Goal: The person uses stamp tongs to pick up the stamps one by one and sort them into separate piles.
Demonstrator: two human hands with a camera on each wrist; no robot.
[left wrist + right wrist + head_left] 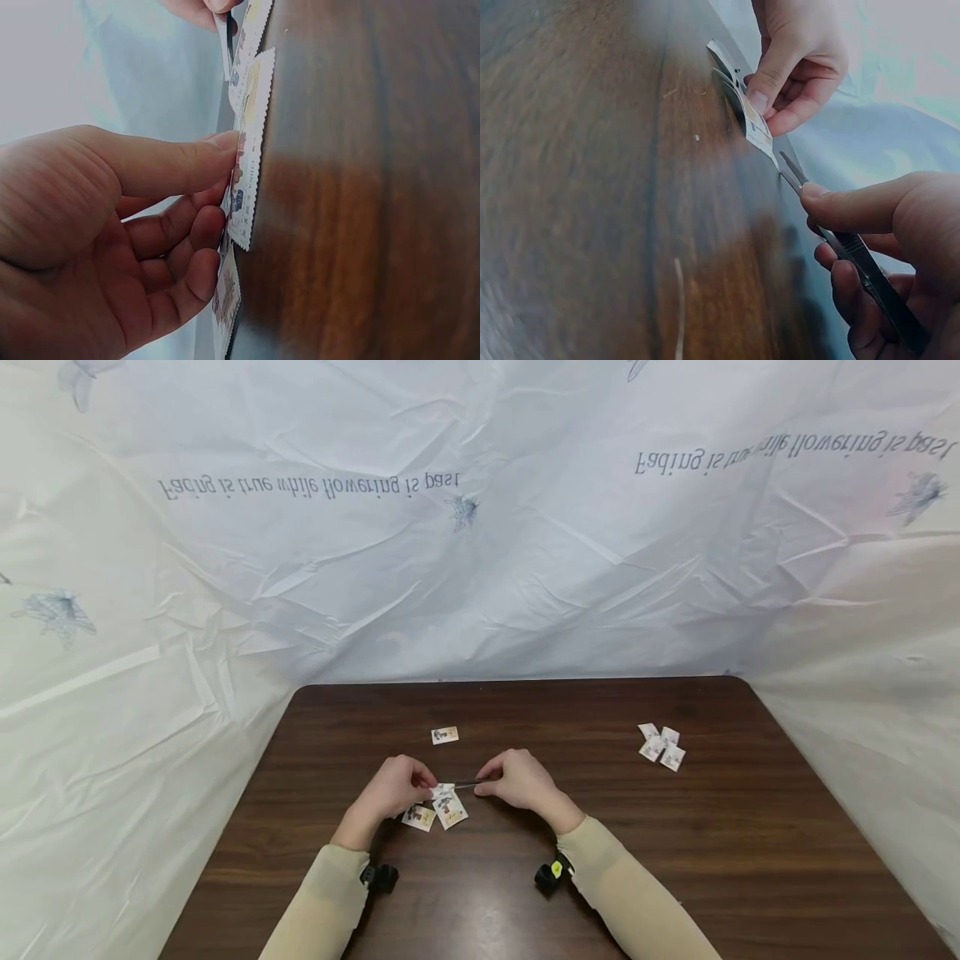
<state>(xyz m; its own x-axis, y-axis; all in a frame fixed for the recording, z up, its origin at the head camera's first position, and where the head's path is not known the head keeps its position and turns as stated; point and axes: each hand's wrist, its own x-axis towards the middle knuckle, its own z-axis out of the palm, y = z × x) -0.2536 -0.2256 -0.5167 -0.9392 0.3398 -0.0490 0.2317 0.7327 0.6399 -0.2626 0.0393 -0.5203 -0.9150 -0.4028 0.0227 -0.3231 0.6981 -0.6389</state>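
Note:
My left hand (390,787) is at a small group of postage stamps left of the table's middle. Its thumb and fingers pinch the edge of one perforated stamp (442,790), seen close in the left wrist view. Two other stamps, one tilted (451,811) and one nearer the wrist (418,817), lie just below those fingers. Opposite, my right hand (521,781) grips dark metal tweezers (862,259) between thumb and fingers. Their tips point left at the stamps, parted slightly in the right wrist view. Whether a tip touches a stamp, I cannot tell.
A single stamp (445,735) lies farther back on the brown wooden table (570,718). Several stamps (662,747) form a loose cluster toward the back right. White printed sheeting (525,568) hangs behind the table and along its sides.

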